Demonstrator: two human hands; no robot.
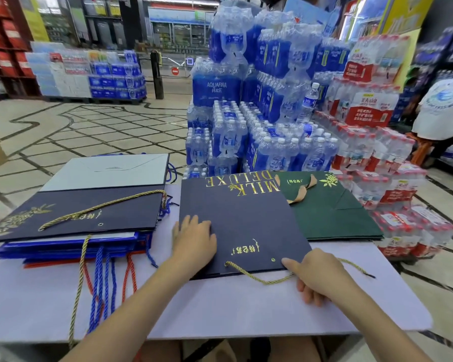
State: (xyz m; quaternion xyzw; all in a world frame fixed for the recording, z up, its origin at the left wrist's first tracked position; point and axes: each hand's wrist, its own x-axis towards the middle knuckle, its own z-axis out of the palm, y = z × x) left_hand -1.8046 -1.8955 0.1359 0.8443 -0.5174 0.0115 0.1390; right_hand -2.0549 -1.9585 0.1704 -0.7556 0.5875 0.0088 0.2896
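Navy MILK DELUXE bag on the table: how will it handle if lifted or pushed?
The bag lies folded flat and thin with crisp edges: probably light, fairly stiff, may bow if lifted by a corner. The smooth table suggests it slides easily. Its gold cord lies limp, so will likely dangle.

I see a flat bag (241, 226) lying in the middle of the surface (220, 309), straight ahead of me. My left hand (194, 240) rests on its left edge. My right hand (317, 273) pinches its near right corner, beside the cord handle (262, 279) that trails onto the surface in front of the bag. A second bag (335, 218) lies to the right, partly under the first. A stack of bags (84, 212) sits to the left, just apart. Behind the surface, bottle packs (259, 113) are piled on the floor, with a person (439, 108) to their right.
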